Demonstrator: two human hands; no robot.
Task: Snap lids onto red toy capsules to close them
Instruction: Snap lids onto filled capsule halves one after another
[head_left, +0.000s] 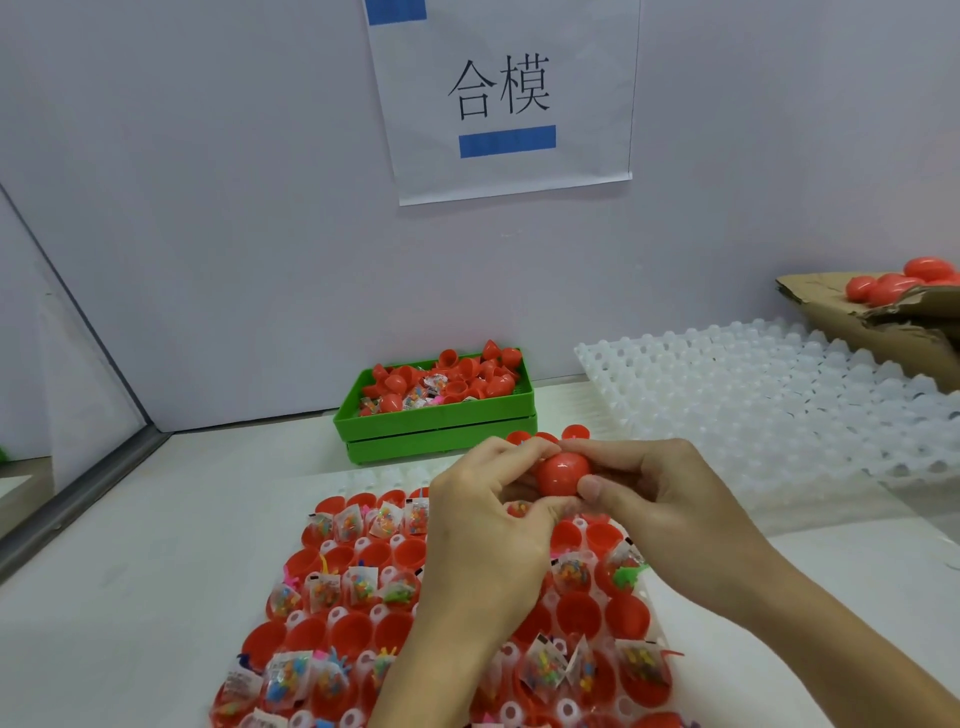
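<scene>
Left hand (488, 512) and right hand (660, 499) both pinch one red capsule (562, 473), fingers curled.

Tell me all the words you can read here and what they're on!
"合模": big black characters on the white paper sign taped to the wall, above a blue bar.
The small toy packets in the red capsule halves have dark label patches, too small to read.
Nothing else has writing.

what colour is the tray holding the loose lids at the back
Green tray, seen clearly in the head view.
</scene>
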